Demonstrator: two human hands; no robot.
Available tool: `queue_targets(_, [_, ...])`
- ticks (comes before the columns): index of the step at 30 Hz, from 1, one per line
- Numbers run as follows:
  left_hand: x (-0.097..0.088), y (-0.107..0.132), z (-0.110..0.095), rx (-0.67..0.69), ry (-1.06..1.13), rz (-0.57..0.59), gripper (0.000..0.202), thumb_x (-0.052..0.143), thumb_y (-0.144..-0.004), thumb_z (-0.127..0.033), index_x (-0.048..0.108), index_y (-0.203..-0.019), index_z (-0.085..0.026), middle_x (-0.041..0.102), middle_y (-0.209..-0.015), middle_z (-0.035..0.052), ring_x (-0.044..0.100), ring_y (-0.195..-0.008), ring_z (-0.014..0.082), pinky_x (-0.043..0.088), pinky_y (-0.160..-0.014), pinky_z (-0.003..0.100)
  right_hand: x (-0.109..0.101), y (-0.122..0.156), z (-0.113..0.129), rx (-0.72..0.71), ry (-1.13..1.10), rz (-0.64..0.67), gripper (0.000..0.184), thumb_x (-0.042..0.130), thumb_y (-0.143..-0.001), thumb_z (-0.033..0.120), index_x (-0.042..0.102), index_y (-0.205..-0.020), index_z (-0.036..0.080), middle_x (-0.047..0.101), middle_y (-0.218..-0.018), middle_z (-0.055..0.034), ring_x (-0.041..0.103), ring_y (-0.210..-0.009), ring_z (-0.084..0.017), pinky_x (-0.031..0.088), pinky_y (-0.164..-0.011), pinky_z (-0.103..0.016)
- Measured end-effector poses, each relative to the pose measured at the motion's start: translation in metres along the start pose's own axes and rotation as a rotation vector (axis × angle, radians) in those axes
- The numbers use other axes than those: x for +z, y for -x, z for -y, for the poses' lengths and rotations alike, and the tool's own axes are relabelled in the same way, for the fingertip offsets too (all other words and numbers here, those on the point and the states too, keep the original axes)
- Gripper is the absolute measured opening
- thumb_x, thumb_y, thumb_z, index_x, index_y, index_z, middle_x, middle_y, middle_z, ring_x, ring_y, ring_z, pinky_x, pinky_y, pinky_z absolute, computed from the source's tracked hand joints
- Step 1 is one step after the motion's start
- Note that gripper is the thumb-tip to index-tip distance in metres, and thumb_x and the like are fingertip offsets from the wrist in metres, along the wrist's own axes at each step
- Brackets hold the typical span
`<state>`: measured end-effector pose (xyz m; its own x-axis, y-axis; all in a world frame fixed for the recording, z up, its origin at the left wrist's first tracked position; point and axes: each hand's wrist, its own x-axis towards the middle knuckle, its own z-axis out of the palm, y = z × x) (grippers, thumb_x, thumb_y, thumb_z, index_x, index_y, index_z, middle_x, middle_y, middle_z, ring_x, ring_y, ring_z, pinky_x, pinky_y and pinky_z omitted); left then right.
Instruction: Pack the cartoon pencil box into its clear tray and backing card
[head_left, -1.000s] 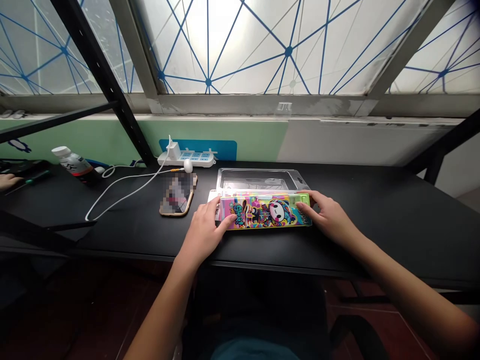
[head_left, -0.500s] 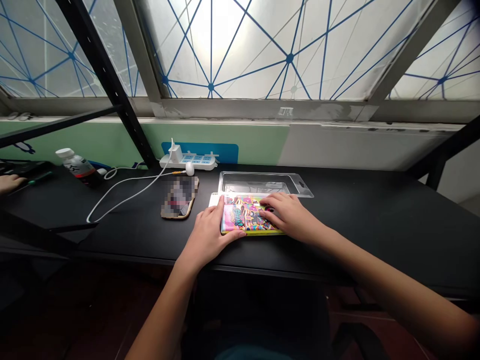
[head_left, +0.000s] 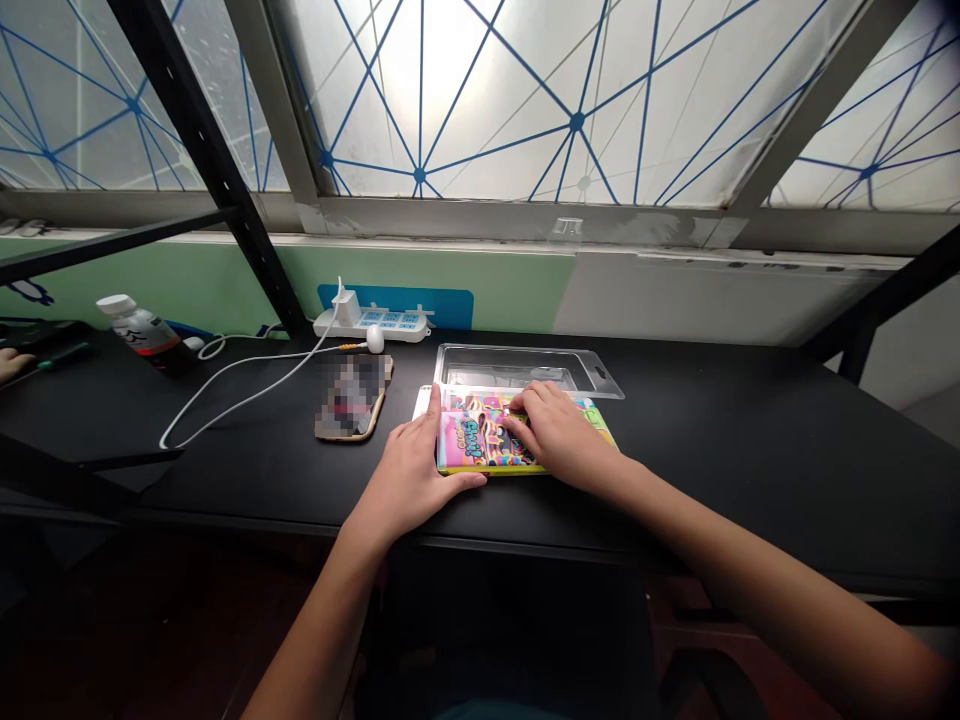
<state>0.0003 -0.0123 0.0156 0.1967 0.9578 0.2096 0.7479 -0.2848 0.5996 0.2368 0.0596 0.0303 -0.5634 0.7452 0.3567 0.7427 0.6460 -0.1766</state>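
A flat, brightly printed case (head_left: 469,440) with pink cartoon artwork and a yellow-green edge lies on the black desk. My left hand (head_left: 409,470) braces its left end, index finger along the side and thumb at the front edge. Over the middle of the case, my right hand (head_left: 562,430) rests with bent fingers and thumb drawn toward each other on the printed top. Whether those fingertips pinch a separate piece is hidden. A clear plastic tray (head_left: 517,365) lies just behind the case, and a white edge (head_left: 422,402) shows at its left.
Left of my hands lies a phone (head_left: 354,398), its screen blurred. A white power strip (head_left: 375,322) with a plug and white cable (head_left: 247,365) sits against the wall. Further left are a bottle (head_left: 146,335) and another person's hand (head_left: 13,365). Black frame posts (head_left: 217,170) slope at the side.
My right hand has slid slightly left across the case, uncovering more of its right end. My left hand stays at the left end. The whole view has shifted a little.
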Motion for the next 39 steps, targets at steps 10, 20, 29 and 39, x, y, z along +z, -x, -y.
queue_targets(10, [-0.004,0.006,0.012,-0.037,0.243,0.006,0.074,0.012,-0.104,-0.067,0.042,-0.157,-0.026,0.047,-0.159,0.0103,0.032,-0.154,0.0282,0.026,-0.126,0.047,-0.019,0.018,0.009,-0.230,0.097,-0.446,0.010,0.058,-0.100,0.036,0.057,-0.102,0.027,0.068,-0.100,-0.0079,0.062,-0.095,-0.027,0.051,-0.089,-0.047])
queue_targets(20, [-0.005,0.004,0.007,-0.166,0.250,0.055,0.072,0.031,-0.104,-0.065,0.032,-0.162,-0.021,0.023,-0.169,0.0063,0.016,-0.158,0.0246,0.011,-0.130,0.049,-0.062,0.076,0.016,-0.327,-0.001,0.092,0.039,0.060,-0.099,0.039,0.057,-0.135,0.026,0.065,-0.142,-0.0109,0.064,-0.124,-0.032,0.053,-0.102,-0.052])
queue_targets(29, [-0.002,0.005,0.009,-0.131,0.133,0.048,0.066,0.041,-0.105,-0.052,0.030,-0.162,-0.023,0.025,-0.168,0.0069,0.018,-0.157,0.0263,0.016,-0.129,0.049,-0.046,0.102,-0.075,0.055,-0.125,0.271,0.093,0.075,-0.082,0.061,0.030,-0.161,0.040,0.028,-0.167,-0.0106,0.026,-0.151,-0.042,0.037,-0.114,-0.068])
queue_targets(39, [-0.004,0.011,0.012,-0.192,0.234,0.010,0.070,0.019,-0.105,-0.065,0.040,-0.159,-0.025,0.037,-0.165,0.0059,0.021,-0.157,0.0307,0.022,-0.127,0.055,-0.029,0.105,-0.071,0.154,-0.176,0.036,0.045,0.058,-0.094,0.054,0.066,-0.132,0.031,0.070,-0.136,-0.0065,0.058,-0.135,-0.035,0.042,-0.115,-0.063])
